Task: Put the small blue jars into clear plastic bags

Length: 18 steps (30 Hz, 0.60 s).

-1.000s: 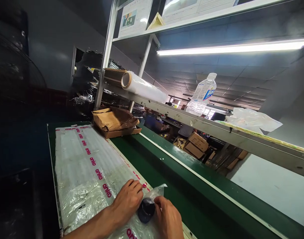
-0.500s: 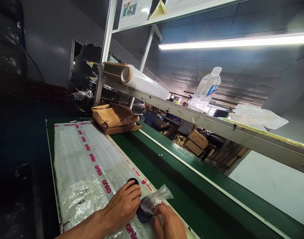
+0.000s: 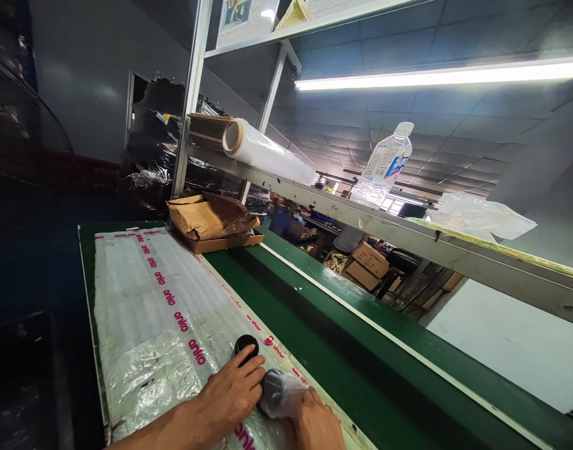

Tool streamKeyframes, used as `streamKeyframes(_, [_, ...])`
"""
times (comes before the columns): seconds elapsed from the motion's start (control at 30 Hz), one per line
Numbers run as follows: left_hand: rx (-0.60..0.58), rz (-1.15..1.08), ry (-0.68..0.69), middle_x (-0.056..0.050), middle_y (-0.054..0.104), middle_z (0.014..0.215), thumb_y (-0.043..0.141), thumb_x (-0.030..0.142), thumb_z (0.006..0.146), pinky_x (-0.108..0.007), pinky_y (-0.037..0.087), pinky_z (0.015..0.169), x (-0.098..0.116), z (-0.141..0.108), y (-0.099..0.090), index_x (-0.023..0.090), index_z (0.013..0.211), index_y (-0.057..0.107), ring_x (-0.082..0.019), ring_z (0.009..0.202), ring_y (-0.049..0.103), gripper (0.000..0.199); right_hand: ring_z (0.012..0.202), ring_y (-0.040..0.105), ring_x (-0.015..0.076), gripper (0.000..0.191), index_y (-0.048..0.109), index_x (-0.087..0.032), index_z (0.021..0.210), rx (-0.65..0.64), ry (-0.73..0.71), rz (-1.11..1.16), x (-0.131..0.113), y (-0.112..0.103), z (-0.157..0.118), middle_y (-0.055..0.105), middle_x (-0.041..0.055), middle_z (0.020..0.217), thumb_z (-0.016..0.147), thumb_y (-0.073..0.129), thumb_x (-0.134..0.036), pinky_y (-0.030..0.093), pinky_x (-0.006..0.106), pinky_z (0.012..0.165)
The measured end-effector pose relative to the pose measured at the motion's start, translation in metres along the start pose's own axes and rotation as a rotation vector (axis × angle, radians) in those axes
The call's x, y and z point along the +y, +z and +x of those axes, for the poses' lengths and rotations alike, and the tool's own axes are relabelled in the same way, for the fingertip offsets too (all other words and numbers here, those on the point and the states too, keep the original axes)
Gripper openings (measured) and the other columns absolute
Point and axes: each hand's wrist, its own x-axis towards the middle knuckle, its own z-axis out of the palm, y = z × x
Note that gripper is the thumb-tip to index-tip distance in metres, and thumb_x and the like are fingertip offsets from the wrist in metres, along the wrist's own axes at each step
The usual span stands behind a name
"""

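Near the bottom middle, my left hand point(image 3: 233, 390) is closed against a round black cup-like part point(image 3: 246, 347), its fingertips on the near rim. Just right of it lies a clear plastic bag point(image 3: 291, 395) with a dark round piece point(image 3: 271, 389) inside. My right hand point(image 3: 318, 425) pinches the bag's right end; its thumb is mostly hidden. Both hands are over a padded sheet point(image 3: 141, 312) covered in clear film and printed with pink "anko" lettering.
A green conveyor belt point(image 3: 343, 350) runs along the right. A cardboard tray point(image 3: 221, 242) with brown paper sits at the far end. Above, a shelf rail point(image 3: 333, 206) carries a plastic film roll point(image 3: 268, 150), a water bottle point(image 3: 385, 165) and a crumpled plastic bag point(image 3: 483, 215).
The left fingers have shifted, so more of the round black part shows. The bag's loose end, which stuck up, is now gathered under my right hand. The view has moved slightly.
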Motion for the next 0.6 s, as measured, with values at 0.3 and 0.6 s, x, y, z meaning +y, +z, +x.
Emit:
streamKeyframes(0.3, [-0.100,0.041,0.035,-0.010,0.068,0.102,0.071,0.016,0.090,-0.048,-0.002,0.128,0.003,-0.002,0.007,0.016,0.083,0.062,-0.026,0.118,0.057,0.011,0.106,0.072,0.0311,0.044,0.072,-0.020,0.123,-0.084,0.138,0.049,-0.010,-0.009,0.008,0.071,0.0151,0.119,0.090,0.046,-0.005,0.057,0.034,0.083])
streamKeyframes(0.6, [0.023,-0.033,-0.067,-0.004,0.068,0.117,0.069,0.011,0.085,-0.039,0.007,0.126,-0.007,0.009,0.012,0.019,0.080,0.058,-0.022,0.119,0.058,0.015,0.101,0.070,0.0193,0.036,0.071,-0.018,0.106,0.016,0.180,0.272,-0.014,-0.029,0.013,0.073,0.0071,0.110,0.086,0.049,0.001,0.049,0.022,0.088])
